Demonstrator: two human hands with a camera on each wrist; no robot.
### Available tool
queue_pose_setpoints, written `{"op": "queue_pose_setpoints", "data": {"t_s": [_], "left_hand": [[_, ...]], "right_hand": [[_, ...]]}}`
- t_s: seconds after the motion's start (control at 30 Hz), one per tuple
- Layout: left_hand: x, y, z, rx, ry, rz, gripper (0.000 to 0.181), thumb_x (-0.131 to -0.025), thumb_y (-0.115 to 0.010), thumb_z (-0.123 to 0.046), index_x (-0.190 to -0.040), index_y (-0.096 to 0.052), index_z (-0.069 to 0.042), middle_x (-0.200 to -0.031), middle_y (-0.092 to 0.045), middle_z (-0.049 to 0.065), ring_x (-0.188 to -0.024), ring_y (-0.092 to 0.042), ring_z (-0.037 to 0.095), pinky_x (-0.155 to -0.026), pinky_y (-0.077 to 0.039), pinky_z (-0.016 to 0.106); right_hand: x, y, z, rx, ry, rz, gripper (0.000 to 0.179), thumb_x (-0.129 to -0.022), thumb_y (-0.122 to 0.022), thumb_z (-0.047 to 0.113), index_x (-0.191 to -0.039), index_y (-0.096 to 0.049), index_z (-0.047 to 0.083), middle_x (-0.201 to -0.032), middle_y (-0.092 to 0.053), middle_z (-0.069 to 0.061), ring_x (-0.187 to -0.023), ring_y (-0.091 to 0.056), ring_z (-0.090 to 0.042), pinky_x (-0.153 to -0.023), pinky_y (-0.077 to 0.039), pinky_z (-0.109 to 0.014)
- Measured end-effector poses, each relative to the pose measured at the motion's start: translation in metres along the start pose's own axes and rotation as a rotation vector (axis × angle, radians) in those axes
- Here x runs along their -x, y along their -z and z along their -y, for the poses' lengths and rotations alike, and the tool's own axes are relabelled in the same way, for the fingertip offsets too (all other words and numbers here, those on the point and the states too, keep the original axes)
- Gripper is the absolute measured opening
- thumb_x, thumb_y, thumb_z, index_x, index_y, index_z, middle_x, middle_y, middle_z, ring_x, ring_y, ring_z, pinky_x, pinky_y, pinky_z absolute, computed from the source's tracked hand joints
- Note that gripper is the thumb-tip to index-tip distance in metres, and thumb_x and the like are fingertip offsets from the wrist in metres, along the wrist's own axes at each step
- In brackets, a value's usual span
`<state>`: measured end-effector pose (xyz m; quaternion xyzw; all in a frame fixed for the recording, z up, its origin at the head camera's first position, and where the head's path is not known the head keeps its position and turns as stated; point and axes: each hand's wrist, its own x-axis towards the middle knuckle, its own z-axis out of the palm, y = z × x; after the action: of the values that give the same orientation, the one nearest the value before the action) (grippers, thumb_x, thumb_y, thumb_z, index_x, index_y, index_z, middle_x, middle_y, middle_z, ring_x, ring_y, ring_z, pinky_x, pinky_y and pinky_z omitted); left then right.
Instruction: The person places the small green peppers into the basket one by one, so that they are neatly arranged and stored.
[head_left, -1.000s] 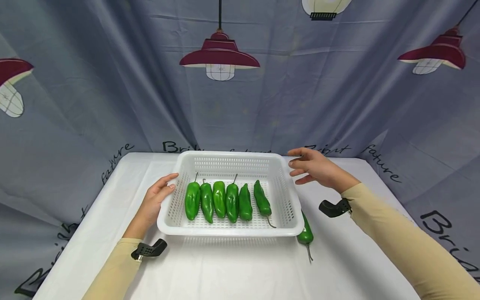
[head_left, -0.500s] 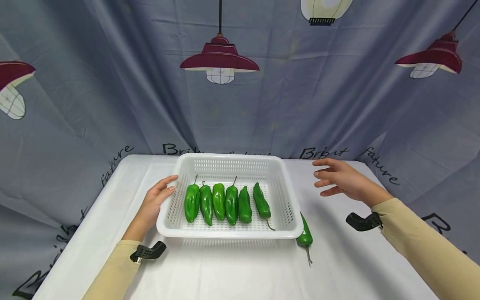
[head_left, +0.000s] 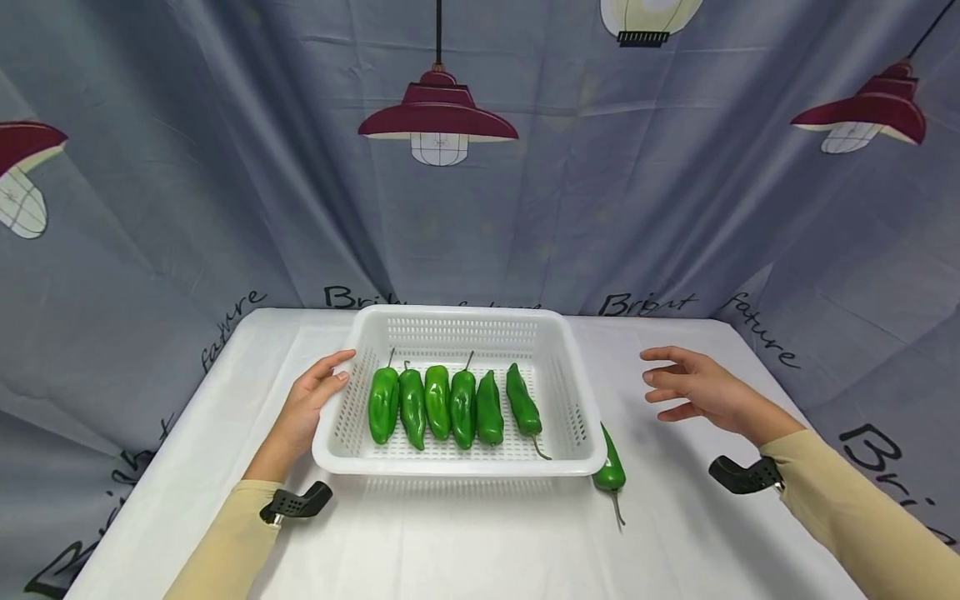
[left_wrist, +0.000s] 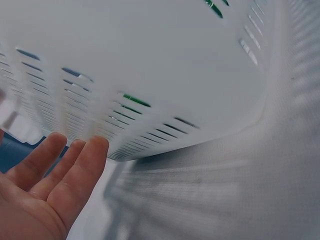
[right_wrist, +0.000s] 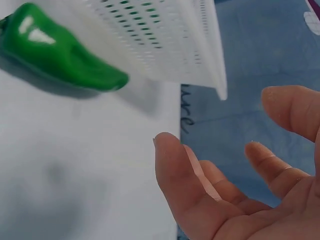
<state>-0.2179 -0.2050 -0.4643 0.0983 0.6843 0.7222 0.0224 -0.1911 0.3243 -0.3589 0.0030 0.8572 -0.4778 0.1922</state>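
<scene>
A white perforated plastic basket stands on the table, with several green peppers lying side by side inside. My left hand is at the basket's left side, fingers extended near its rim; whether they touch cannot be told. In the left wrist view, the slotted basket wall rises above those fingers. Well to the right of the basket, my right hand hovers above the table, fingers spread and holding nothing. One more green pepper lies on the cloth by the basket's right front corner, its tip partly hidden behind the rim.
White cloth covers the table. Behind it hangs a grey-blue curtain printed with red lamps and black lettering. A black wrist device sits on the left wrist, and another black device on the right.
My right hand has moved away from the basket's right edge, to the right and lower in the head view. My left hand, the basket and the peppers stay in place.
</scene>
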Motion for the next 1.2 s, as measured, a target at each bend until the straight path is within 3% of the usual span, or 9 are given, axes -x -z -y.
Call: {"op": "queue_pose_setpoints", "data": {"t_s": [0.27, 0.63, 0.9, 1.2], "left_hand": [[0.002, 0.0, -0.002, -0.013, 0.016, -0.001, 0.042, -0.103, -0.048, -0.025, -0.143, -0.044, -0.012, -0.127, -0.049, -0.002, -0.103, -0.065, 0.008, -0.083, -0.06, 0.027], [0.0, 0.003, 0.0, 0.012, -0.011, 0.012, 0.038, -0.103, -0.048, -0.024, -0.141, -0.048, -0.016, -0.127, -0.052, -0.007, -0.102, -0.066, 0.007, -0.082, -0.06, 0.028], [-0.001, 0.001, 0.0, 0.009, 0.001, 0.011, 0.041, -0.103, -0.048, -0.025, -0.142, -0.046, -0.013, -0.127, -0.05, -0.004, -0.102, -0.065, 0.007, -0.083, -0.06, 0.029], [-0.002, 0.002, 0.001, 0.005, 0.002, 0.007, 0.036, -0.103, -0.049, -0.025, -0.138, -0.05, -0.02, -0.121, -0.049, -0.002, -0.099, -0.066, 0.006, -0.081, -0.06, 0.028]], "right_hand": [[0.003, -0.011, -0.028, -0.034, -0.037, 0.013, 0.077, -0.094, -0.065, 0.033, -0.151, -0.023, 0.003, -0.143, -0.039, -0.032, -0.111, -0.062, -0.029, -0.083, -0.06, -0.043], [0.011, -0.042, -0.066, -0.09, -0.075, 0.006, 0.075, -0.091, -0.068, 0.02, -0.149, -0.026, 0.001, -0.143, -0.037, -0.034, -0.101, -0.067, -0.025, -0.078, -0.061, -0.042], [0.012, -0.052, -0.074, -0.146, -0.036, -0.005, 0.076, -0.091, -0.068, 0.019, -0.15, -0.025, 0.001, -0.141, -0.039, -0.033, -0.101, -0.065, -0.023, -0.079, -0.061, -0.042], [0.002, -0.061, -0.077, -0.152, -0.006, -0.014, 0.074, -0.09, -0.069, 0.02, -0.149, -0.028, 0.004, -0.141, -0.041, -0.031, -0.104, -0.064, -0.024, -0.079, -0.061, -0.041]]}}
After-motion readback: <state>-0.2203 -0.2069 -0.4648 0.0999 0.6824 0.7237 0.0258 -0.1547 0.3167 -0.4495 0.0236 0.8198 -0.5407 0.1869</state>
